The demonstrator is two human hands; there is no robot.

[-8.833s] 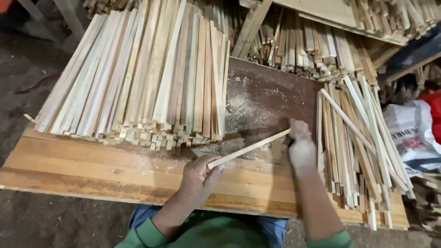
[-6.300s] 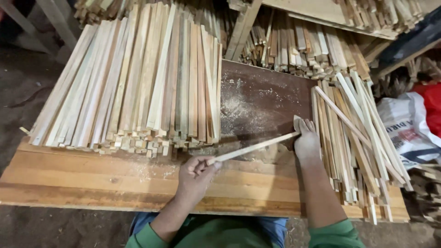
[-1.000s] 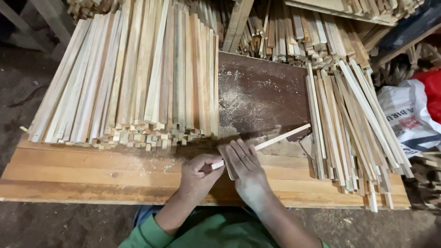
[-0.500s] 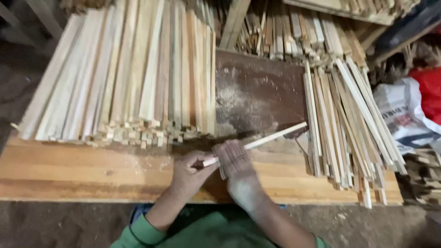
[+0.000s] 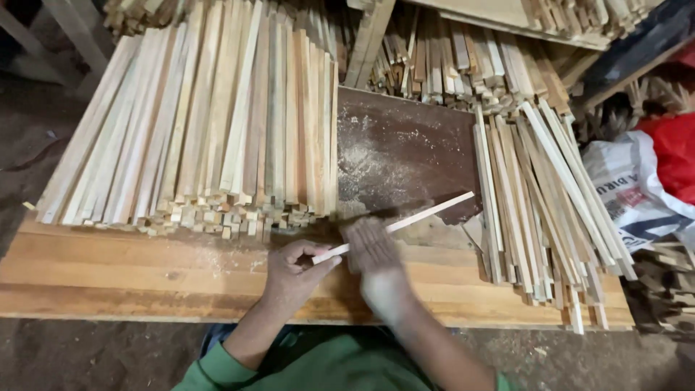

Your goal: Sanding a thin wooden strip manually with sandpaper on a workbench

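In the head view, the person sits at a wooden desk (image 5: 108,275) and looks down on both hands. The left hand (image 5: 293,269) is clenched around the near end of a thin, pale wooden stick (image 5: 427,215); the fingers curl over it and the thumb presses from the side. The stick goes from this hand up and to the right, at a slant, and its far end lies above a dark brown board (image 5: 413,145) that rests on the desk and is dusted with sawdust (image 5: 358,163). The right hand (image 5: 373,250) lies flat on the stick just beside the left hand, with the fingers stretched out and pointing away from the body. This hand is blurred, so it is not possible to tell if it grasps the stick or only presses on it; it looks released and flat. Both arms wear green sleeves (image 5: 217,366). To the left of the hands, a big stack of long wooden sticks (image 5: 203,123) lies on the desk, with the cut ends turned to the person. To the right, a smaller pile of sticks (image 5: 543,210) lies more loosely, some crossing others. Behind the brown board there are more short wood pieces (image 5: 463,65) in a heap. At the far right edge stands a white sack (image 5: 630,188) with something red (image 5: 677,152) beside it.
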